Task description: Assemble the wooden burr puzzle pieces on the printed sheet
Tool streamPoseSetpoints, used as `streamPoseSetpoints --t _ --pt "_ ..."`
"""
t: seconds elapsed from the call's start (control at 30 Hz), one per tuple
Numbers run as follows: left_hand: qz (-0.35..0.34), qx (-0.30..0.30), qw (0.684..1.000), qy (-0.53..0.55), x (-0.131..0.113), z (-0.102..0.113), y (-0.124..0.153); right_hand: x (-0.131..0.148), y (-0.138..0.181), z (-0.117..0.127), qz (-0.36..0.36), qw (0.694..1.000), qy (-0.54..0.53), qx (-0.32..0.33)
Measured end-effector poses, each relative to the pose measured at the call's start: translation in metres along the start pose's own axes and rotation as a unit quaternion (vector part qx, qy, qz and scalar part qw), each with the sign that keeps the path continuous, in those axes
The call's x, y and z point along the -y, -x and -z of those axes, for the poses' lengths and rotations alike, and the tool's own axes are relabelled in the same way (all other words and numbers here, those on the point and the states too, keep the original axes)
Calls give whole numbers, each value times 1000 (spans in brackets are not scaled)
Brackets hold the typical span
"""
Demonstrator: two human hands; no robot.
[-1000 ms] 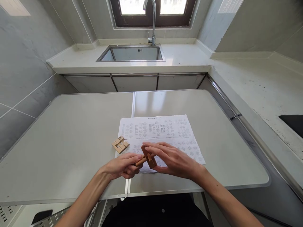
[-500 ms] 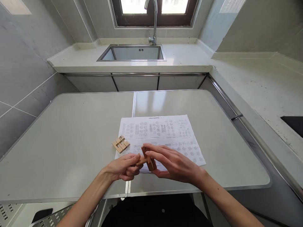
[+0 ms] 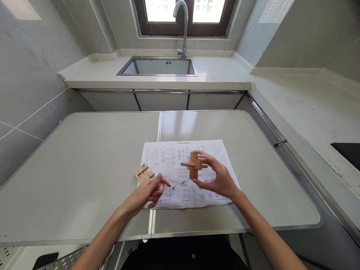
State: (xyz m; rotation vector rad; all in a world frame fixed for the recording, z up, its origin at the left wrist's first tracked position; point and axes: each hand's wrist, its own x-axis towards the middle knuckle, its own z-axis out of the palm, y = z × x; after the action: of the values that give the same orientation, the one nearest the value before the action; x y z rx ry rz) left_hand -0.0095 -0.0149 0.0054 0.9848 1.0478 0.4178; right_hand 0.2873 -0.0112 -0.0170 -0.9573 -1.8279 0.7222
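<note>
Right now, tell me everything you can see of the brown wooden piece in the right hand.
The brown wooden piece looks like smooth, reddish-brown wood. A flat slab stands roughly upright, crossed by a thin, nearly level bar jutting out leftward; more wood projects to the right. The right hand grips it near its upper and lower ends, in front of the printed sheet in this view. The left hand is apart from it.

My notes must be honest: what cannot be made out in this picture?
All in the head view:
Printing on the white rectangular paper sheet: too small to read.
That sheet's near left part: hidden by the left grip.
Brown wooden cross-shaped assembly: part covered by the right grip.
Flat black object: cut off by the picture's right edge.
</note>
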Motion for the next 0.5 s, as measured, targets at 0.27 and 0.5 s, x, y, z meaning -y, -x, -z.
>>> streamPoseSetpoints --t 0.27,0.5 --pt "-180 -347 878 -276 19 27 16 -61 -3 32 -228 957 -32 -176" --pt "-217 -442 801 -342 38 45 18 -91 -3 44 -342 897 -94 -265"
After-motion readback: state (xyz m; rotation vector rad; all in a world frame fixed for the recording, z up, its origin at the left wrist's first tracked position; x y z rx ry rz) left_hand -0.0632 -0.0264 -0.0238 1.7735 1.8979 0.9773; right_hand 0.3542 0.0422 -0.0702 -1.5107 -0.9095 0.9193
